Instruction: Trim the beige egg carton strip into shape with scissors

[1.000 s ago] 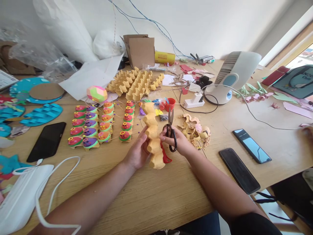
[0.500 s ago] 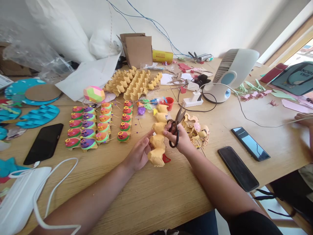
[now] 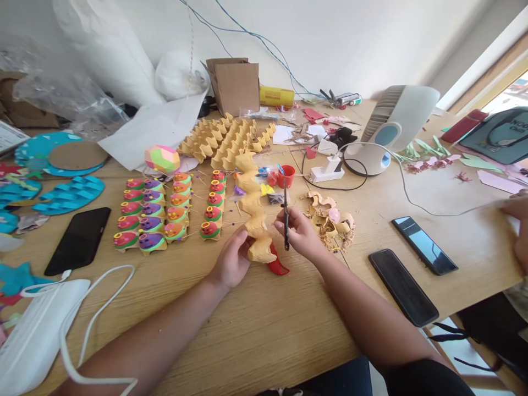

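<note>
My left hand (image 3: 233, 258) grips the near end of a yellow egg-carton strip (image 3: 252, 209), a wavy row of cups tilted up off the table. To its right, my right hand (image 3: 303, 234) holds black scissors (image 3: 285, 217), blades pointing away from me and seen edge-on. The scissors are apart from the strip. Under the strip's near end lies a red curved object (image 3: 279, 267), partly covered. A pile of carton scraps (image 3: 330, 220) sits right of my right hand. Beyond the hands stands a red cup (image 3: 286, 176) with thin items in it.
Rows of painted egg-carton caterpillars (image 3: 152, 209) stand at left, by a black phone (image 3: 77, 240). Yellow egg trays (image 3: 235, 140) lie behind. A power strip (image 3: 326, 174), a white fan-like device (image 3: 391, 129) and two phones (image 3: 403, 287) are at right, near another person's hand (image 3: 517, 209).
My left hand has swung the strip's far end left and turned it. My right hand has moved the scissors away from the strip and rotated them edge-on. More of the red object shows.
</note>
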`<act>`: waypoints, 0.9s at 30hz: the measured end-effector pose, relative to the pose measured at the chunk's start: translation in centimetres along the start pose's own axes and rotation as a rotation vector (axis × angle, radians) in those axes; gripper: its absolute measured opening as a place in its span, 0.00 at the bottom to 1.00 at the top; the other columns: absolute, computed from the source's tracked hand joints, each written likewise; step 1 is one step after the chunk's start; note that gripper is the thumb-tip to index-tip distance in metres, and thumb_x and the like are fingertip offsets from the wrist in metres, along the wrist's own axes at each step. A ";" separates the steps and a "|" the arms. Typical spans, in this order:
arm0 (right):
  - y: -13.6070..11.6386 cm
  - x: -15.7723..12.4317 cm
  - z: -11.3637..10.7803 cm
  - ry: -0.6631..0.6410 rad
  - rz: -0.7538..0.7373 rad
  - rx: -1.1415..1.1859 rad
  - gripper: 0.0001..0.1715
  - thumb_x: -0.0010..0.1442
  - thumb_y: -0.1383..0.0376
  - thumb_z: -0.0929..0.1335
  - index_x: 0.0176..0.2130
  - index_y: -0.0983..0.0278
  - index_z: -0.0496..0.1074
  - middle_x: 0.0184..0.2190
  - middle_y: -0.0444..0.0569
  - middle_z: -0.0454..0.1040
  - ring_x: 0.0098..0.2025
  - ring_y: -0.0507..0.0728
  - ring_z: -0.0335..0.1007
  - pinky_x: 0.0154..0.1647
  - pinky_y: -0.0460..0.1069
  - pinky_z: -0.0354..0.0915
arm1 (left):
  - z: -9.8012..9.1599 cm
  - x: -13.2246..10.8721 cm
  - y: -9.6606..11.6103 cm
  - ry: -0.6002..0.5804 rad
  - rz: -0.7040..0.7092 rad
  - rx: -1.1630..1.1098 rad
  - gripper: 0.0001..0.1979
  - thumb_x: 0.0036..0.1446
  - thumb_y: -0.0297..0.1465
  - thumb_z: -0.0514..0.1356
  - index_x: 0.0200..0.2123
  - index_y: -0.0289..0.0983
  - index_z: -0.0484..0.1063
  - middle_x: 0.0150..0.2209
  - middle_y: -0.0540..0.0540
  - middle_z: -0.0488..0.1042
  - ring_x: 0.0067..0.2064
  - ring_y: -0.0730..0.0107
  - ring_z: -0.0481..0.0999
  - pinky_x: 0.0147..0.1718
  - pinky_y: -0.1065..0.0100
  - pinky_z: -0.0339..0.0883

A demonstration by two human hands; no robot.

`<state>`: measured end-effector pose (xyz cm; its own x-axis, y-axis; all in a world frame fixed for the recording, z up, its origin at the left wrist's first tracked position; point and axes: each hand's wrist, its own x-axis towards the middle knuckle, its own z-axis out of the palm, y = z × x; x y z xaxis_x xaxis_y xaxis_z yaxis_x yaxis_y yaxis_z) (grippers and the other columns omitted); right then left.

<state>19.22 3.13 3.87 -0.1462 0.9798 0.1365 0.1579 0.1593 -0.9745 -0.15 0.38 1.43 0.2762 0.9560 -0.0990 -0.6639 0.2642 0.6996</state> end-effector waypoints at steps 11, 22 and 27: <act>0.4 -0.4 -0.6 -0.205 -0.136 -0.396 0.21 0.61 0.51 0.71 0.29 0.60 0.62 0.24 0.39 0.62 0.27 0.51 0.55 0.30 0.47 0.52 | 0.0 0.1 1.6 0.076 -0.151 -0.257 0.16 0.64 0.38 0.63 0.50 0.34 0.79 0.41 0.40 0.84 0.38 0.62 0.82 0.39 0.65 0.78; 0.3 -0.5 -0.8 -0.160 -0.344 -0.686 0.13 0.63 0.54 0.70 0.38 0.61 0.70 0.30 0.47 0.74 0.34 0.57 0.69 0.38 0.50 0.59 | 0.8 -0.1 2.0 0.052 -0.152 -0.243 0.24 0.60 0.39 0.63 0.57 0.33 0.77 0.37 0.41 0.80 0.35 0.64 0.77 0.35 0.66 0.73; 0.1 -0.6 -0.7 -0.146 -0.348 -0.744 0.14 0.63 0.54 0.70 0.39 0.62 0.72 0.30 0.48 0.75 0.34 0.58 0.70 0.38 0.50 0.59 | 0.9 -0.1 1.9 0.059 -0.125 -0.240 0.26 0.57 0.39 0.66 0.57 0.37 0.79 0.39 0.42 0.80 0.35 0.64 0.76 0.36 0.65 0.73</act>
<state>20.05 2.64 3.82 -0.4231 0.8424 0.3336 0.6767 0.5386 -0.5020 -0.80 0.69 3.43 0.3303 0.9178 -0.2203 -0.7744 0.3969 0.4927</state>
